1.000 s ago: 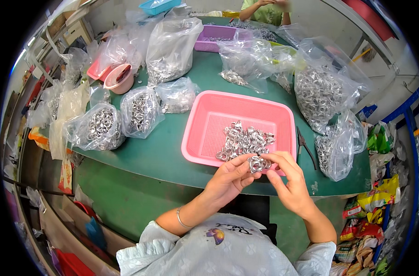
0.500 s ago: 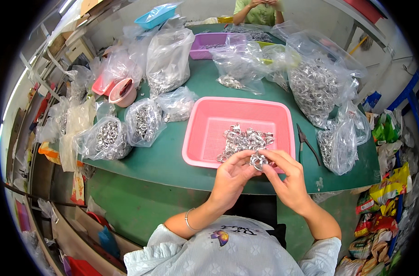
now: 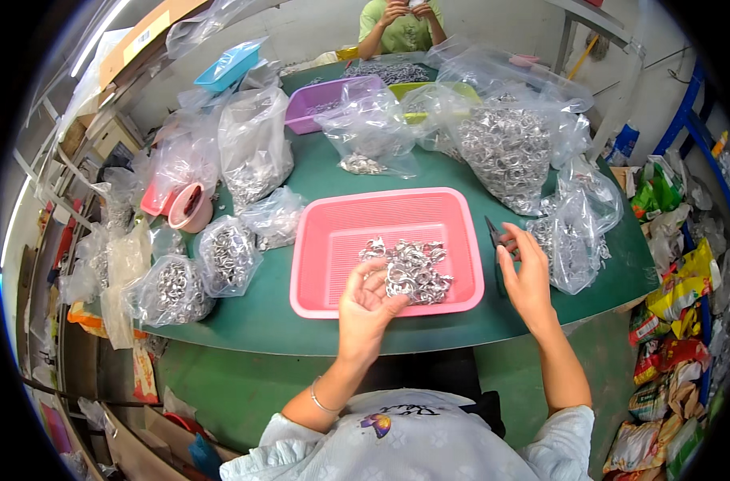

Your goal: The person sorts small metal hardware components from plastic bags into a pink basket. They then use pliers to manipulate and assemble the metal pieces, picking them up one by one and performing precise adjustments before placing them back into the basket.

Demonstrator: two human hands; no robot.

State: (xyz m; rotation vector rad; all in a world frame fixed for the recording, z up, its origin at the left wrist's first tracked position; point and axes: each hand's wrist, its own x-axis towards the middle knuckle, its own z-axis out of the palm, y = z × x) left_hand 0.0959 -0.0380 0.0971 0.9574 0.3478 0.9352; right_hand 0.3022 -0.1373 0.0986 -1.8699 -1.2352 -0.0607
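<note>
A pink rectangular basket (image 3: 309, 280) on the green table holds a heap of shiny silver metal rings (image 3: 429, 260). My left hand (image 3: 363, 313) is over its near edge, thumb and fingers curled around a small cluster of metal rings (image 3: 400, 282). The heap lies just behind that cluster, so the edge of what I hold is hard to make out. Right of the basket, my right hand (image 3: 528, 276) is at a pair of dark pliers (image 3: 494, 232), fingers bent and apart. It covers part of the pliers' handles, which lie on the table.
Clear bags of metal parts stand at the left (image 3: 176, 293) and right (image 3: 509, 152). A purple basket (image 3: 297, 112) and a green basket (image 3: 461, 90) are farther back. A pink cup (image 3: 191, 210) stands at the left. Across the table sits a person in a green shirt (image 3: 405, 34).
My hands have separated. The right one has left the rings and moved right to the pliers; the left has shifted left with the rings. The view has also shifted.
</note>
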